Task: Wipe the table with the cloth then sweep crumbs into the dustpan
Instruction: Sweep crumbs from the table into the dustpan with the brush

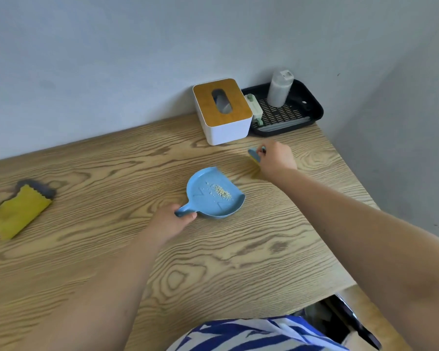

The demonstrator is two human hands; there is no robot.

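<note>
A blue dustpan [208, 198] lies on the wooden table [112, 249] near its middle, with a small heap of pale crumbs [222, 192] inside it. My left hand [171, 220] grips the dustpan's handle at its near left end. My right hand [276, 159] holds a small blue brush [254, 155] beyond the dustpan, to its right, with the bristles down at the table and blurred. A yellow and grey cloth [19, 211] lies crumpled at the table's far left, away from both hands.
A white tissue box with a wooden lid [222, 110] stands by the wall behind the brush. Right of it a black tray [287, 115] holds a frosted bottle [280, 88] and a small pale item. The table's right edge runs close to my right arm.
</note>
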